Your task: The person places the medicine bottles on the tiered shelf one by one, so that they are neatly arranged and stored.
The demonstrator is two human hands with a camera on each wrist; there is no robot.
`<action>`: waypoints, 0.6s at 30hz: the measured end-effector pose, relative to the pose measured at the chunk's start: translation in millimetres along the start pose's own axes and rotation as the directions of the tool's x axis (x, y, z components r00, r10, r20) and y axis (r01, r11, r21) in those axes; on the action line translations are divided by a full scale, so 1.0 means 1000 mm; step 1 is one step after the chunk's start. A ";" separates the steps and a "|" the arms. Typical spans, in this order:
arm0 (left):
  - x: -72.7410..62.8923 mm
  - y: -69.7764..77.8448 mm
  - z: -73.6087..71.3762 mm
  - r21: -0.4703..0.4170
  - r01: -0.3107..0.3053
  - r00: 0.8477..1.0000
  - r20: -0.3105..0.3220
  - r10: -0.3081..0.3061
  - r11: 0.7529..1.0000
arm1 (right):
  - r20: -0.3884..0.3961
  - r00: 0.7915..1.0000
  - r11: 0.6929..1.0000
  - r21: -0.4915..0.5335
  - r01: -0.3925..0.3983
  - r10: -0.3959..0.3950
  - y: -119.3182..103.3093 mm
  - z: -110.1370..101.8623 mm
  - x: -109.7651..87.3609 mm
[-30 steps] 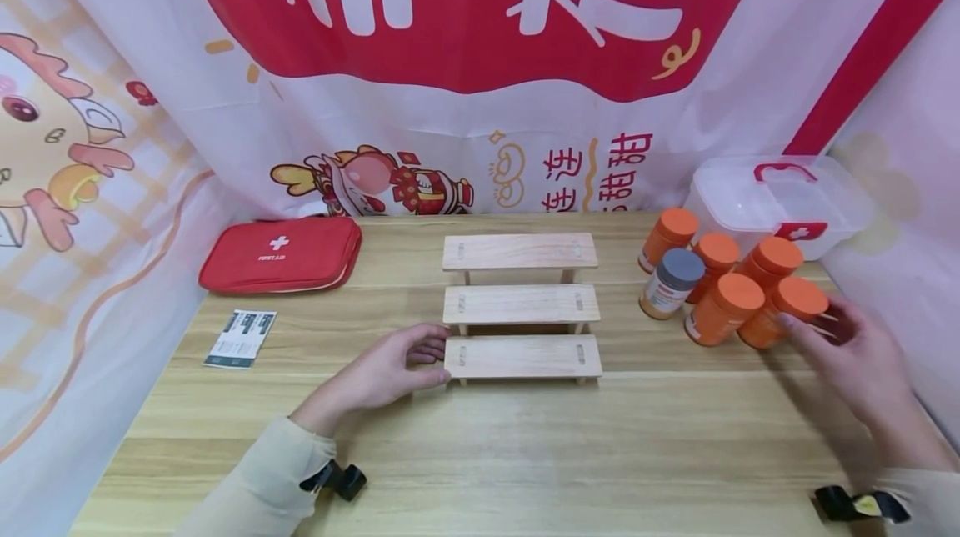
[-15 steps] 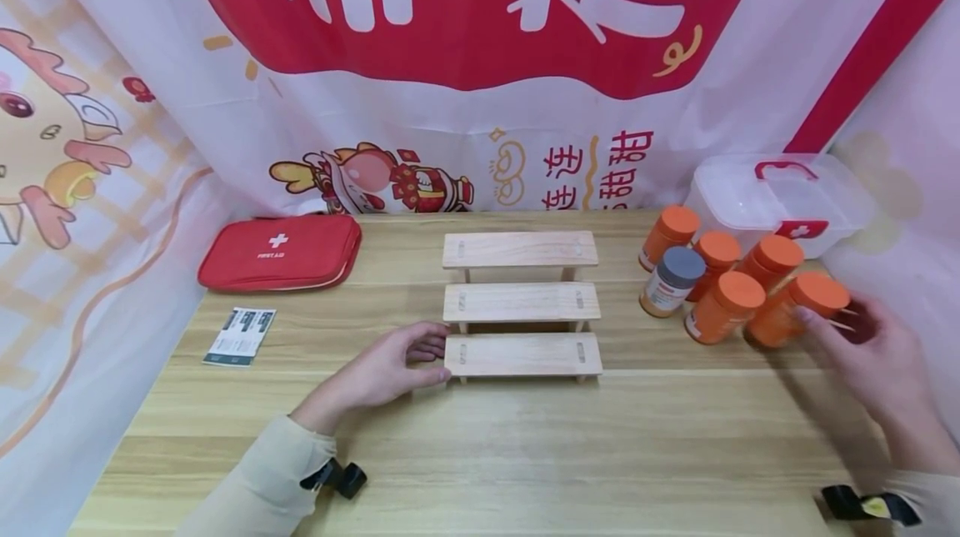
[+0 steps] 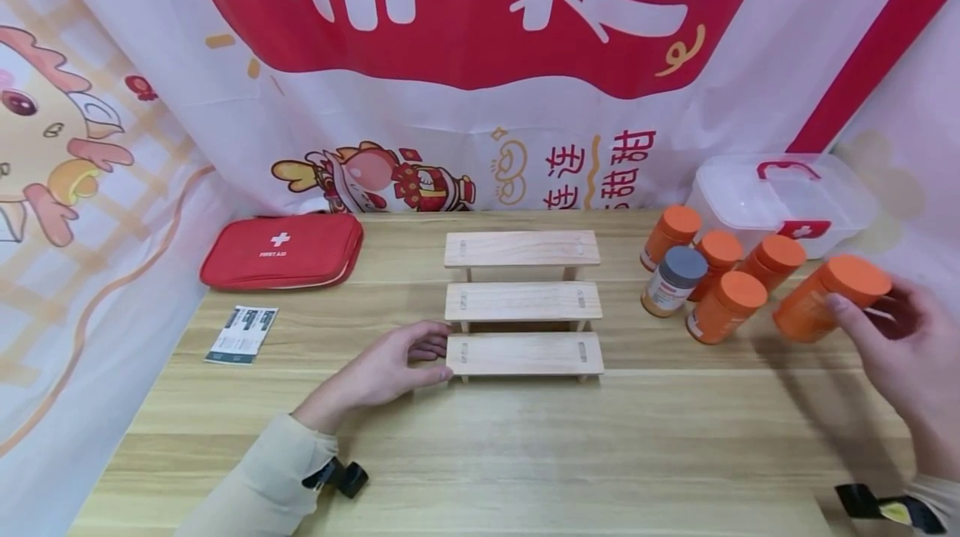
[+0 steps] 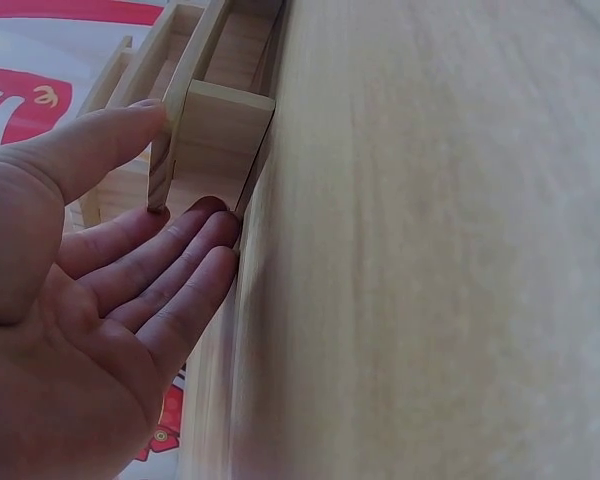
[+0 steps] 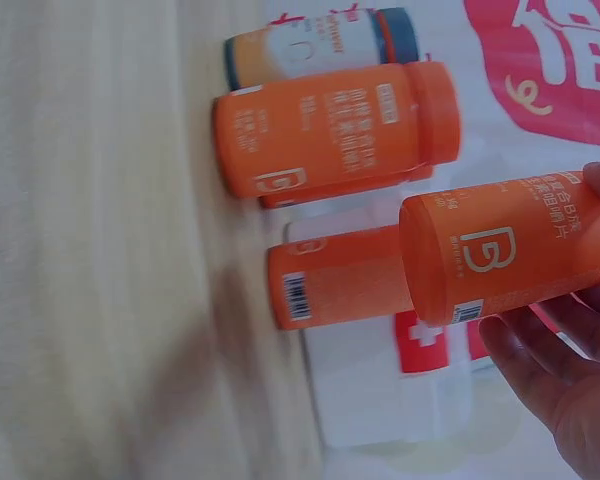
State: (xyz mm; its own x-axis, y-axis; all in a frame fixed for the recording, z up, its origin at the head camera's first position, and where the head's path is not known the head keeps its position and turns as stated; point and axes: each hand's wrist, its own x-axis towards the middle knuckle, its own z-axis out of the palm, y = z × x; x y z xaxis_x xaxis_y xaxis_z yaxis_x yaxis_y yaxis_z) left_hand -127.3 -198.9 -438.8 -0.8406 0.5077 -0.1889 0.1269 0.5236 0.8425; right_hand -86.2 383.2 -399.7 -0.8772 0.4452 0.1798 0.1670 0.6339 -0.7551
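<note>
My right hand (image 3: 907,345) grips an orange pill bottle (image 3: 825,301) by its lid end, thumb on the near side. In the right wrist view that bottle (image 5: 505,250) is tilted and off the table, its label facing the camera. At the left end of a three-tier wooden step shelf (image 3: 525,353) is my left hand (image 3: 393,366). The left wrist view has the left thumb and index fingertip (image 4: 152,222) at opposite edges of the lowest board (image 4: 162,165), pinching it; the other fingers extend underneath.
Several orange bottles (image 3: 726,308) and a grey-capped bottle (image 3: 672,281) stand at the right. A clear lidded box (image 3: 750,195) stands behind them. On the left lie a red first-aid pouch (image 3: 281,252) and a printed card (image 3: 242,335) on the wooden table (image 3: 480,454).
My right hand has drawn the orange bottle up and to the right, away from the other bottles. The left hand and the shelf have stayed in place.
</note>
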 end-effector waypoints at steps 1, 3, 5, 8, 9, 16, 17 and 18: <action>0.000 0.000 0.000 0.004 0.001 1.000 -0.001 -0.001 1.000 | -0.015 1.000 1.000 0.019 0.012 -0.011 -0.002 -0.001 0.000; 0.000 0.001 0.000 0.009 0.004 1.000 -0.002 -0.004 1.000 | -0.039 0.999 0.998 0.053 0.033 -0.031 -0.008 -0.002 0.000; 0.000 0.001 0.000 0.011 0.008 1.000 -0.003 -0.007 1.000 | -0.048 0.998 0.996 0.073 0.048 -0.044 -0.015 -0.004 0.000; -0.001 0.002 0.000 0.008 0.010 1.000 -0.003 -0.010 1.000 | -0.056 0.997 0.995 0.082 0.058 -0.054 -0.024 -0.005 0.000; -0.001 0.002 0.000 0.006 0.009 1.000 -0.002 -0.009 1.000 | -0.059 0.997 0.994 0.086 0.061 -0.056 -0.027 -0.005 -0.001; 0.000 0.001 0.000 -0.008 0.010 1.000 -0.001 -0.010 1.000 | -0.106 0.990 0.987 0.125 0.103 -0.090 -0.046 -0.003 0.001; 0.000 0.001 0.000 -0.009 0.010 1.000 -0.002 -0.010 1.000 | -0.109 0.989 0.986 0.123 0.110 -0.097 -0.049 -0.002 0.002; 0.000 0.001 0.000 -0.007 0.010 1.000 -0.003 -0.010 1.000 | -0.109 0.988 0.985 0.123 0.119 -0.105 -0.051 -0.002 0.003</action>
State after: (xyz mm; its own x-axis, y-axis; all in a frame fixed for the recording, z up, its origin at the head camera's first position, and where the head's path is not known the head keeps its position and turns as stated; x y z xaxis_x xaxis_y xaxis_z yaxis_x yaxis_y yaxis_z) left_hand -127.2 -198.2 -438.2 -0.8432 0.5005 -0.1962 0.1145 0.5238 0.8441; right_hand -96.0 353.2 -359.2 -0.8355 0.4423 0.3260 0.0054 0.5998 -0.8001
